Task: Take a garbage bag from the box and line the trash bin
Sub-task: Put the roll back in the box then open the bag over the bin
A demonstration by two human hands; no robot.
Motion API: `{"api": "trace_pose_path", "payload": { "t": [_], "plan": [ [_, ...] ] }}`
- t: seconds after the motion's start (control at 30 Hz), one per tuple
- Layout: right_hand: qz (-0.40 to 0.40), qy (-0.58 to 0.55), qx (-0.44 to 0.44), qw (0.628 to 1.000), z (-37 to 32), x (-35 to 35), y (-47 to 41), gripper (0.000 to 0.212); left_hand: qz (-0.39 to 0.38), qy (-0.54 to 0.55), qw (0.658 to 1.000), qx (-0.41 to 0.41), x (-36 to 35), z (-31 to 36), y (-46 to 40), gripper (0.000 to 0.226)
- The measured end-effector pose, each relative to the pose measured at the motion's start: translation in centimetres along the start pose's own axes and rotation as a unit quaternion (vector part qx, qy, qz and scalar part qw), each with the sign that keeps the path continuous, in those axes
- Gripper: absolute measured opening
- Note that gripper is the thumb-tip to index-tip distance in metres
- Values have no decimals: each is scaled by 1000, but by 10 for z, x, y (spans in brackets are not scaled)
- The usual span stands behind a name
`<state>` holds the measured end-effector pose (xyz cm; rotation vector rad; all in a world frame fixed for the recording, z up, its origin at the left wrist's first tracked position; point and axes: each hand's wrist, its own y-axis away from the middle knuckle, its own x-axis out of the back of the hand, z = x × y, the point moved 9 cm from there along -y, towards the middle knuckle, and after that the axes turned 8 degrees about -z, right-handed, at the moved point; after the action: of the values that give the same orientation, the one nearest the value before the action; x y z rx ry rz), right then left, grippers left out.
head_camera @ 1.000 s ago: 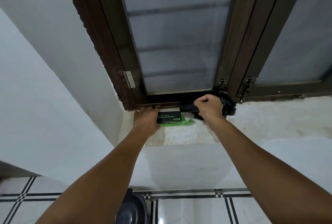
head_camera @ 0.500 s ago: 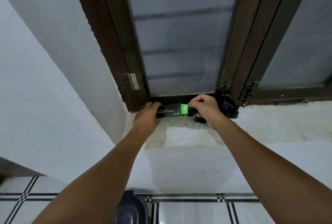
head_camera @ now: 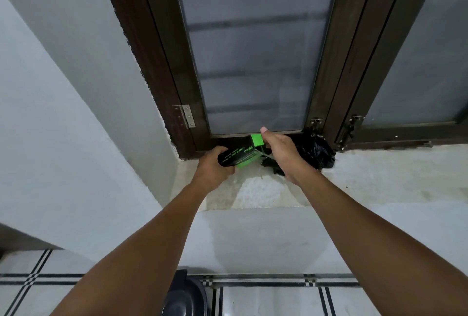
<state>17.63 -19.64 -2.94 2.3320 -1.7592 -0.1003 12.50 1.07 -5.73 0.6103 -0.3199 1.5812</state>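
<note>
A black and green garbage bag box (head_camera: 239,155) is lifted off the window ledge, tilted with its green end flap up. My left hand (head_camera: 212,166) grips the box's left end. My right hand (head_camera: 281,153) is at the box's right end, thumb up beside the green flap; its fingers curl around the end of the box. A crumpled black plastic bag (head_camera: 316,152) lies on the ledge behind my right hand. The dark trash bin (head_camera: 184,295) shows partly at the bottom, between my forearms.
A pale stone ledge (head_camera: 379,179) runs under a dark wooden window frame (head_camera: 162,62) with frosted glass. White walls close in on the left. Below lies a white tiled floor (head_camera: 278,300) with black lines.
The box has come up off the ledge and now tilts, its right end higher. Both hands rose with it, and the green end flap stands open at the top.
</note>
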Motion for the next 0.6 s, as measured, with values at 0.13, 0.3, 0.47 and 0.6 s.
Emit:
{"api": "trace_pose_path", "payload": {
  "t": [0.13,0.3,0.47,0.6],
  "plan": [
    [-22,-108,-14,994,4,-3,1,36,25,17,1000,-2,5,-2,-1,55],
    [-47,-218,-12,975,11,-5,3,42,80,-48,996,2,17,-2,1,59],
    [-29,-196,8,980,10,-9,4,46,98,-80,991,-38,13,5,6,61],
    [-33,-132,21,990,11,-9,1,44,108,-65,991,-55,13,7,7,67]
  ]
}}
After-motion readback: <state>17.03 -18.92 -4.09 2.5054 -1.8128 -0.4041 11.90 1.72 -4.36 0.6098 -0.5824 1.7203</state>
